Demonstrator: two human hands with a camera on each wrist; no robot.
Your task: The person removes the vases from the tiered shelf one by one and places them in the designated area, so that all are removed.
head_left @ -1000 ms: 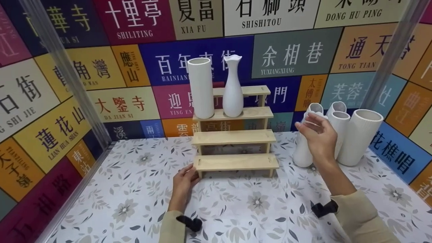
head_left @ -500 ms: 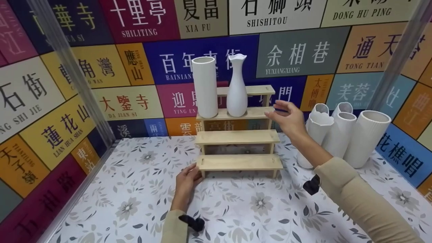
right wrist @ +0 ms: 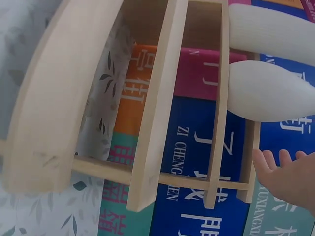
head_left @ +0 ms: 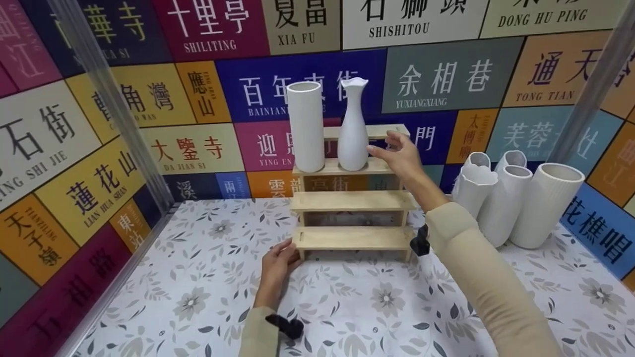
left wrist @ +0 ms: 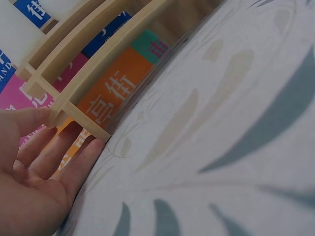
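Note:
A pale wooden step stand (head_left: 352, 201) holds two white vases on its second step from the top: a straight cylinder vase (head_left: 306, 129) on the left and a slim-necked vase with a wavy rim (head_left: 353, 131) beside it. My left hand (head_left: 276, 270) grips the left end of the lowest step; in the left wrist view the thumb lies on the wooden corner, the fingers by the leg. Right of the slim-necked vase, my right hand (head_left: 403, 156) has its fingers loosely extended. The right wrist view shows a gap between this hand (right wrist: 293, 179) and the vase (right wrist: 270, 91).
Several more white vases stand grouped on the right, among them a wide ribbed vase (head_left: 548, 206) and a wavy-rimmed one (head_left: 476, 188). A floral cloth (head_left: 198, 267) covers the table. Behind rises a wall of coloured sign panels (head_left: 446, 74).
My right hand has moved left from the grouped vases to beside the slim-necked vase on the stand. My left hand stays at the lowest step.

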